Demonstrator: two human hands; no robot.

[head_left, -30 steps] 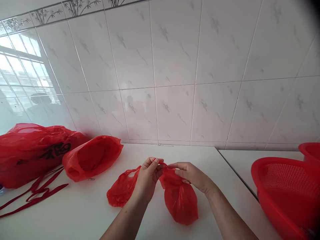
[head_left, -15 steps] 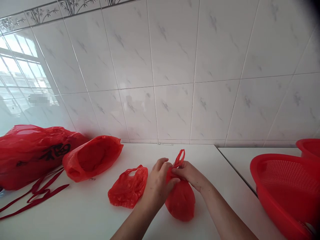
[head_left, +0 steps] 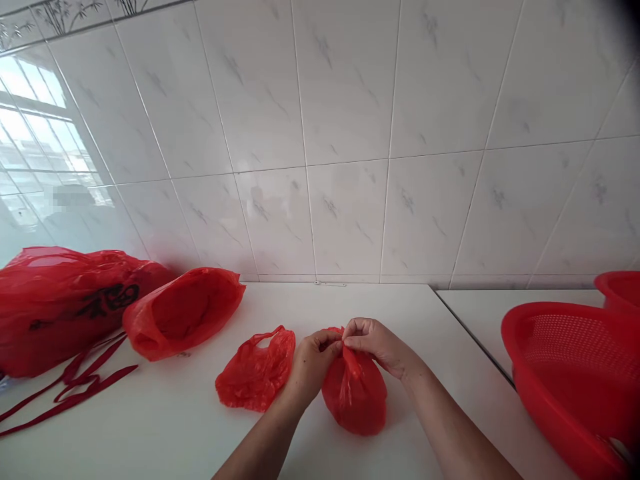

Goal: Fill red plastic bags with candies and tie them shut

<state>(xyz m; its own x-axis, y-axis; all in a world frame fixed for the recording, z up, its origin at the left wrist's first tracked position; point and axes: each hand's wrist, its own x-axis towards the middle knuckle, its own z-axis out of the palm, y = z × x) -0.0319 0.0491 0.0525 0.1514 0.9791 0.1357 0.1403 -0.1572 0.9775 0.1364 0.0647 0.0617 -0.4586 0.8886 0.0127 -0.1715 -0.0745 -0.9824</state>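
Note:
A rounded, filled red plastic bag [head_left: 356,400] rests on the white counter, its neck gathered and twisted at the top. My left hand [head_left: 314,367] is closed in a pinch on the left side of that neck. From the right, my right hand [head_left: 375,345] pinches the bag's handle end, the fingertips of both hands almost touching. What the bag contains is hidden by the red plastic. Just left of my left hand lies a crumpled red plastic bag [head_left: 256,373] with a looped handle.
An open-mouthed red plastic bag [head_left: 185,313] lies farther left, against a large red bag [head_left: 70,313] with black lettering and loose dark red straps [head_left: 95,387]. At right stands a red perforated basket [head_left: 565,333], another behind it. A tiled wall [head_left: 345,220] closes off the back.
The bag's handle loop, stretched between both hands and then standing upright, is now drawn down at the neck. Both hands have come together in a pinch there. The view has shifted slightly.

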